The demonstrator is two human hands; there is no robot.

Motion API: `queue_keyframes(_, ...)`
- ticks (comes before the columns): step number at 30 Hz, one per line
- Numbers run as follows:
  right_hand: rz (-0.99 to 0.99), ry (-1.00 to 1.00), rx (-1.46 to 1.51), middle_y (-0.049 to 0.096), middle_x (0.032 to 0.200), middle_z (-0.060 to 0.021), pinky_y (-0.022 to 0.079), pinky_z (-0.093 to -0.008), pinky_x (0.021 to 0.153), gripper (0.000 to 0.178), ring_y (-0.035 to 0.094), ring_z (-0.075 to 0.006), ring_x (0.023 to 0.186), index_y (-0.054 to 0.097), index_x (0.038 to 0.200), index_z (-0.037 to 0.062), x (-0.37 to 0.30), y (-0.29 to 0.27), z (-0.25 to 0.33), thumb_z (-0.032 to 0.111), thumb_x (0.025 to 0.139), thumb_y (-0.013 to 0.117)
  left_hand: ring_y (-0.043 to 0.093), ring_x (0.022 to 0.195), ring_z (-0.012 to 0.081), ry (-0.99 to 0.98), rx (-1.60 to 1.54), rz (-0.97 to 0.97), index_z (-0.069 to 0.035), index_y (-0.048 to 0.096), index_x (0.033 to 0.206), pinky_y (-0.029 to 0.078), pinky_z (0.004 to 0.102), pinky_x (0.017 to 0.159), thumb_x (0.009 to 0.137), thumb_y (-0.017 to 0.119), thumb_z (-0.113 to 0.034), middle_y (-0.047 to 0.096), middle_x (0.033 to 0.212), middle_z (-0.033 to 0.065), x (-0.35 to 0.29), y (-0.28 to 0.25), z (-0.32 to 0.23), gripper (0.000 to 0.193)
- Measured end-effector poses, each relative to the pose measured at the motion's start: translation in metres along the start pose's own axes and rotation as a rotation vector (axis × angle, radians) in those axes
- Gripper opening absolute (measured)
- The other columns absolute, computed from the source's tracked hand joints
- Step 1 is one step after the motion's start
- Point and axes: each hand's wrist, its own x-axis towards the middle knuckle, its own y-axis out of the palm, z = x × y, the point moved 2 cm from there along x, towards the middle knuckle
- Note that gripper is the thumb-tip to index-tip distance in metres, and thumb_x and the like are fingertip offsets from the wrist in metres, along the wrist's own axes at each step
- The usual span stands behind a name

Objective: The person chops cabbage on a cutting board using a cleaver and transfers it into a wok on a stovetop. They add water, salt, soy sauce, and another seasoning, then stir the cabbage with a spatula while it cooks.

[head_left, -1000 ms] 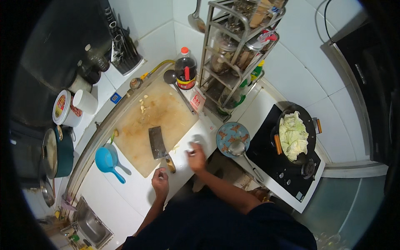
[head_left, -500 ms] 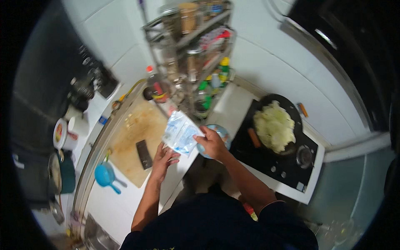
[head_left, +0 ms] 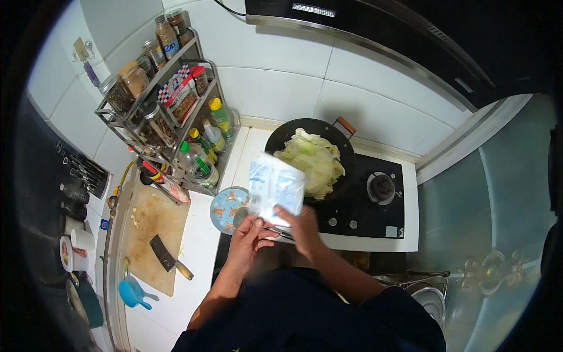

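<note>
While the R hand grips the packet (white-blue, shiny), the L hand pinches its lower edge – it is held up near the blue plate & wok w/ pale leaves.

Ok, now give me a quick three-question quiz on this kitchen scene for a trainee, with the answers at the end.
1. Multiple choice: what colour are the leaves in the wok?
a) purple
b) pale green
c) red

2. True or false: the cleaver has its blade on the cutting board.

3. Fill the gap: the right hand holds a white and blue ____.

Key: 1. b. 2. True. 3. packet.
</note>
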Motion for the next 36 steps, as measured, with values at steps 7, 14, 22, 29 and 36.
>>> queue_keyframes(7,-0.298,-0.61,-1.068,0.072,0.083,-0.0179,0.055,-0.0397,0.077,0.044,0.069,-0.0289,0.075,0.071,0.104,-0.0051,0.033,-0.116,0.189,0.035,0.088,0.075,0.069,0.085,0.0155,0.051,0.349,-0.161,-0.004,0.061,0.13,0.054,0.0284,0.073,0.103,0.063,-0.02,0.072,0.103,0.0091,-0.011,-0.029,0.021,0.032)
queue_keyframes(14,-0.151,-0.301,-1.481,0.072,0.091,-0.0224,0.053,-0.0487,0.083,0.035,0.069,-0.0398,0.089,0.073,0.105,0.0002,0.068,-0.159,0.237,0.03,0.088,0.073,0.066,0.078,0.012,0.054,0.269,-0.262,-0.004,0.068,0.114,0.052,0.027,0.069,0.101,0.066,-0.023,0.072,0.095,0.0061,-0.02,-0.083,0.056,0.023)
queue_keyframes(22,-0.191,-0.326,-1.701,0.074,0.097,-0.0203,0.054,-0.0479,0.087,0.036,0.07,-0.0376,0.095,0.075,0.11,0.0022,0.088,-0.161,0.243,0.029,0.086,0.076,0.062,0.094,0.011,0.199,0.591,-0.362,0.001,0.072,0.111,0.048,0.0264,0.088,0.102,0.065,-0.018,0.071,0.106,0.0055,-0.025,-0.104,0.05,0.023)
queue_keyframes(29,-0.207,-0.308,-1.652,0.074,0.096,-0.018,0.055,-0.0459,0.087,0.031,0.071,-0.0327,0.092,0.075,0.109,0.003,0.09,-0.16,0.249,0.025,0.087,0.075,0.06,0.089,0.0094,0.085,0.505,-0.344,0.001,0.066,0.121,0.048,0.0245,0.081,0.103,0.065,-0.02,0.069,0.104,0.0033,-0.033,-0.097,0.043,0.029)
queue_keyframes(36,-0.163,-0.302,-1.892,0.075,0.097,-0.0165,0.055,-0.0447,0.088,0.031,0.071,-0.0305,0.094,0.075,0.111,0.004,0.08,-0.183,0.244,0.025,0.089,0.073,0.06,0.084,0.0095,0.114,0.552,-0.291,0.001,0.069,0.116,0.049,0.0245,0.079,0.103,0.064,-0.02,0.069,0.095,0.0013,-0.027,-0.113,0.053,0.026)
